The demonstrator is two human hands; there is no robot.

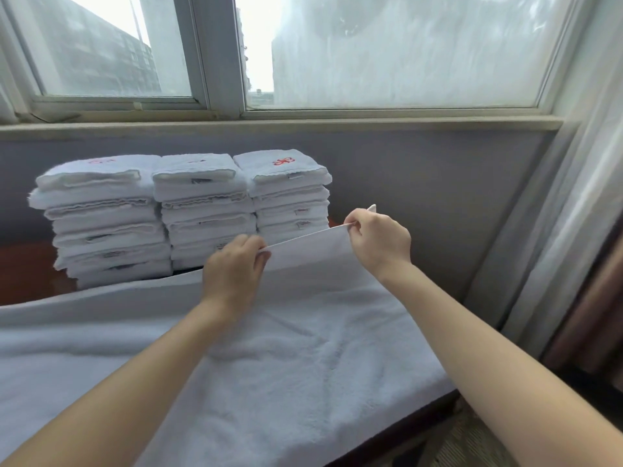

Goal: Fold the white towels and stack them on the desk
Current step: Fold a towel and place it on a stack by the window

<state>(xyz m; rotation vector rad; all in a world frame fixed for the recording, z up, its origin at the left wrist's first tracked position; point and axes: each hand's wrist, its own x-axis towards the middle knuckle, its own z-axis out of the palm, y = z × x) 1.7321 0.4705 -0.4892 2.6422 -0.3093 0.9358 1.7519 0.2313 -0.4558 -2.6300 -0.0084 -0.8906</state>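
Head view: left hand (232,264) and right hand (379,239), arms outstretched, each grip pinching towel (303,332) edge.

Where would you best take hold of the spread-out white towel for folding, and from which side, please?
Along its far edge: the left hand and right hand each pinch that thin hem, reaching over from the near side. The rest of the towel lies flat, so the lifted edge likely gives the easiest grip.
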